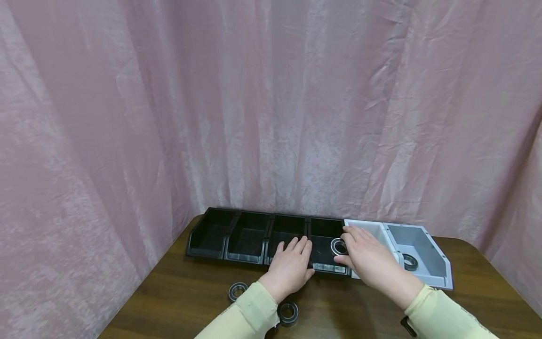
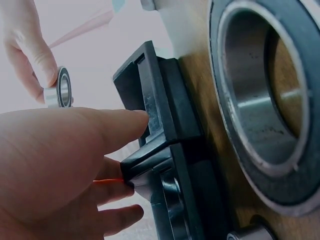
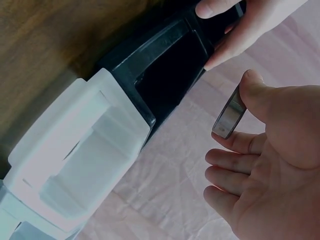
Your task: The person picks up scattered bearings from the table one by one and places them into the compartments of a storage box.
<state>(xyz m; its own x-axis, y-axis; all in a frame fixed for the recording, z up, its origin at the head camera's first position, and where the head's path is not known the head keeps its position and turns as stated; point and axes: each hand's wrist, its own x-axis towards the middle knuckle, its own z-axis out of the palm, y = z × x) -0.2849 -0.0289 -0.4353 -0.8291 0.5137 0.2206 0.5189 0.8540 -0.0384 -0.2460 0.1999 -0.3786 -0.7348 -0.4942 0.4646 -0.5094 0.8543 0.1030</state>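
Observation:
My right hand (image 1: 370,258) pinches a ball bearing (image 3: 230,116) between thumb and index finger, above the rightmost black bin (image 1: 328,269). In the right wrist view the bearing is edge-on and the other fingers are loosely extended. My left hand (image 1: 289,267) has its fingers spread over the neighbouring black bin (image 1: 289,220), with the fingers at the front edge and divider in the left wrist view. Two more ball bearings lie on the table by the left forearm: one ball bearing (image 1: 231,293) left of it, another ball bearing (image 1: 288,323) right of it.
Several black bins stand joined in a row at the back of the wooden table (image 1: 169,292). A white bin (image 1: 364,223) and a light grey bin (image 1: 440,270) continue it rightward. A ball bearing (image 1: 412,268) lies in the grey bin. Pink curtain (image 1: 271,117) hangs behind.

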